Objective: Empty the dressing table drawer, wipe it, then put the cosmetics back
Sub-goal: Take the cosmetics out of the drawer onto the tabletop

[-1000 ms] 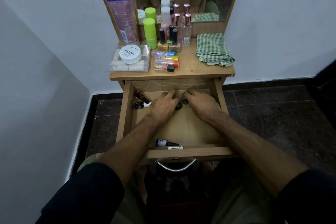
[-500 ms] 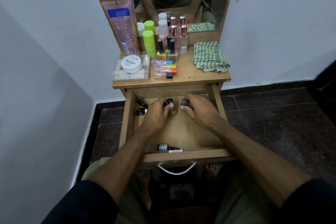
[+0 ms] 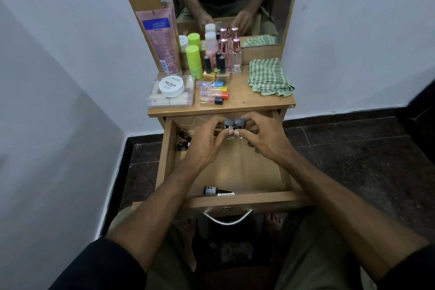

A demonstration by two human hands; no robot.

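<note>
Left hand [image 3: 204, 142] and right hand [image 3: 263, 139] each pinched one bottle [image 3: 228, 125] above the drawer [image 3: 235, 200]. Best practice: keep both upright, set them on the tabletop [image 3: 237, 105].

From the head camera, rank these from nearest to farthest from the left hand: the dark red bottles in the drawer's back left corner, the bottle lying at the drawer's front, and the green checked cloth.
Measured from the left hand:
1. Dark red bottles, just to its left in the drawer's back corner.
2. Bottle lying at the front, below the hand by the drawer's front wall.
3. Green checked cloth, up on the tabletop's right side.
</note>
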